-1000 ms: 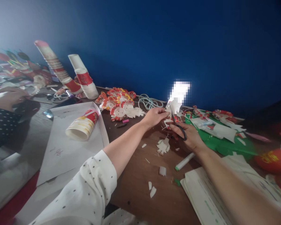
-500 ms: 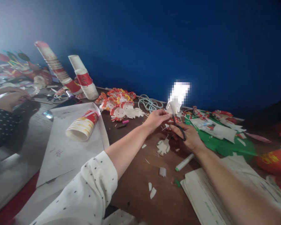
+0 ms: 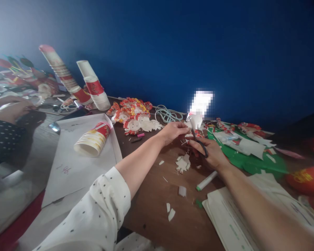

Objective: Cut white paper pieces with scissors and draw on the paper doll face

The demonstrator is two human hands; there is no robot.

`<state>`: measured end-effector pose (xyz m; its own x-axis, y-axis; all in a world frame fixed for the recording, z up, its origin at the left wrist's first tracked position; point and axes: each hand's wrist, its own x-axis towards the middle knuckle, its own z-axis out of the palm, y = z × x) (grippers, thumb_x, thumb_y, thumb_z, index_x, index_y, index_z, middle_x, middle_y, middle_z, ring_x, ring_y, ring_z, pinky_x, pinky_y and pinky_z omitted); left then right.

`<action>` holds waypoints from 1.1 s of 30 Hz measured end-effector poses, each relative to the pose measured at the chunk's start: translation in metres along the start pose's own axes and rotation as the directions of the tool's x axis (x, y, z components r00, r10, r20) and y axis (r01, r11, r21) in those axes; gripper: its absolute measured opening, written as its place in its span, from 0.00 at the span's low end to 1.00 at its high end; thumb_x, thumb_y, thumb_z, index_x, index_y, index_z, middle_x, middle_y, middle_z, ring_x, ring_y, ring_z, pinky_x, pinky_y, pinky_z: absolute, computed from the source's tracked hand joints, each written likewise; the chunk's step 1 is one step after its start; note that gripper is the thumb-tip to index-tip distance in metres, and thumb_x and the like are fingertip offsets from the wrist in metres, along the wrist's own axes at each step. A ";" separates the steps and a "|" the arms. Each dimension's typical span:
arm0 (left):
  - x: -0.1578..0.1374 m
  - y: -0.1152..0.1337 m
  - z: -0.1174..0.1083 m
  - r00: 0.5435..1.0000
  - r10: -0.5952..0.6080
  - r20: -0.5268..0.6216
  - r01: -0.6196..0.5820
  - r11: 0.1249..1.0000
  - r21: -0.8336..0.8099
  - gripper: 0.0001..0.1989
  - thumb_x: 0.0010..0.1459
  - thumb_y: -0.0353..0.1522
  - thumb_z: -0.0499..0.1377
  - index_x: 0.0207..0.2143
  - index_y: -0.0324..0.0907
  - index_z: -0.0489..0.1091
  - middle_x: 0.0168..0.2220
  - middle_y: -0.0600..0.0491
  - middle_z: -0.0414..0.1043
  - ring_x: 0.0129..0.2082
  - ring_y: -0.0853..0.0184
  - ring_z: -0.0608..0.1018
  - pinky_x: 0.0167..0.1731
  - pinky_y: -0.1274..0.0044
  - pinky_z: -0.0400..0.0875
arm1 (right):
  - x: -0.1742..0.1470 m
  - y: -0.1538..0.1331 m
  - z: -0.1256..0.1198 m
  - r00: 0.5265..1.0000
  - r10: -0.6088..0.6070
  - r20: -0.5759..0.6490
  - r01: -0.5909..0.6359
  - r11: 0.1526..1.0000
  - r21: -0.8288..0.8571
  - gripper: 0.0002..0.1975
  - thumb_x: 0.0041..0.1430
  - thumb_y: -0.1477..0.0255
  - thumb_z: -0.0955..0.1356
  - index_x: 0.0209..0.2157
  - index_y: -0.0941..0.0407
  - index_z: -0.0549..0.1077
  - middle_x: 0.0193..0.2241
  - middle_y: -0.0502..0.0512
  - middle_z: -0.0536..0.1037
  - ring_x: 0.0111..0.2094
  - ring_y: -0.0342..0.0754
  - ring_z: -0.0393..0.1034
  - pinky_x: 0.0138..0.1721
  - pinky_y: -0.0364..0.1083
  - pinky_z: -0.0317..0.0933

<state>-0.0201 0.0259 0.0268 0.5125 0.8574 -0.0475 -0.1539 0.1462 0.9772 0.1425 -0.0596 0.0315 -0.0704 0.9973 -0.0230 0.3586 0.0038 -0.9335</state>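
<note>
Between the fingertips of my left hand is a piece of white paper, raised above the brown table. My right hand is closed around the dark handles of a pair of scissors, whose blades point up at the paper. A bright pixelated patch lies behind the paper, so its outline is partly lost. Below my hands a white paper cutout with a jagged edge lies on the table, along with loose scraps. A marker with a green end rests under my right wrist.
To the left, nested paper cups lie on a white box lid; two cup stacks stand behind. Red and white cutouts are piled at the wall. Green paper lies right. Another person's hand is at far left.
My hands have hardly moved. The white paper is tilted slightly differently at the scissor blades. The whole view has shifted very slightly.
</note>
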 end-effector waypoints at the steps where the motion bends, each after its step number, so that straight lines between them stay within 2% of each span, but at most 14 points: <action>1: 0.000 0.000 -0.001 1.000 0.000 0.008 0.000 1.000 0.003 0.10 0.50 0.34 0.65 0.28 0.36 0.69 0.21 0.56 0.68 0.21 0.74 0.70 0.28 0.79 0.65 | 0.000 -0.001 0.000 1.000 -0.004 0.002 0.004 1.000 -0.010 0.22 0.53 0.56 0.70 0.43 0.56 0.78 0.15 0.47 0.67 0.18 0.42 0.60 0.22 0.43 0.55; 6: 0.001 0.000 -0.005 0.999 0.012 0.042 -0.014 0.999 0.041 0.12 0.48 0.36 0.65 0.28 0.36 0.70 0.22 0.55 0.69 0.21 0.75 0.70 0.27 0.79 0.64 | 0.000 -0.003 -0.003 1.000 -0.001 0.014 0.002 0.999 -0.048 0.22 0.52 0.54 0.70 0.42 0.56 0.79 0.15 0.47 0.67 0.18 0.42 0.60 0.21 0.43 0.55; 16: 0.003 -0.002 -0.009 0.999 0.033 0.035 -0.038 0.987 0.154 0.12 0.49 0.38 0.64 0.29 0.37 0.71 0.23 0.55 0.69 0.21 0.75 0.69 0.25 0.80 0.62 | -0.002 -0.008 -0.003 1.000 -0.008 0.020 0.009 0.998 -0.068 0.22 0.51 0.53 0.70 0.39 0.55 0.80 0.14 0.48 0.67 0.17 0.43 0.59 0.21 0.44 0.54; 22: 0.002 0.000 -0.011 0.997 0.038 0.068 -0.048 0.988 0.149 0.11 0.50 0.38 0.63 0.28 0.37 0.71 0.22 0.55 0.69 0.21 0.74 0.70 0.26 0.80 0.63 | -0.002 -0.010 -0.004 0.999 -0.018 0.037 0.022 0.994 -0.105 0.23 0.52 0.53 0.69 0.40 0.56 0.79 0.14 0.47 0.67 0.18 0.42 0.59 0.22 0.43 0.54; 28: 0.000 0.001 -0.012 0.996 0.035 0.083 -0.049 0.983 0.179 0.12 0.50 0.39 0.63 0.28 0.37 0.70 0.22 0.55 0.68 0.20 0.75 0.69 0.25 0.80 0.62 | -0.001 -0.007 -0.002 0.999 -0.005 0.044 0.008 0.997 -0.076 0.23 0.52 0.53 0.70 0.41 0.56 0.79 0.14 0.47 0.67 0.18 0.43 0.60 0.22 0.44 0.55; 33: 0.001 0.001 -0.011 0.995 0.044 0.084 -0.059 0.982 0.181 0.13 0.47 0.39 0.65 0.27 0.37 0.71 0.23 0.55 0.69 0.23 0.74 0.70 0.28 0.79 0.64 | 0.000 0.000 -0.002 0.999 -0.015 0.036 0.017 0.999 -0.038 0.21 0.52 0.54 0.70 0.40 0.56 0.79 0.15 0.47 0.67 0.19 0.43 0.61 0.22 0.43 0.56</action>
<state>-0.0294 0.0324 0.0250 0.5748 0.8182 0.0134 -0.0288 0.0038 0.9996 0.1442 -0.0591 0.0327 -0.1092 0.9938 -0.0214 0.3928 0.0234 -0.9193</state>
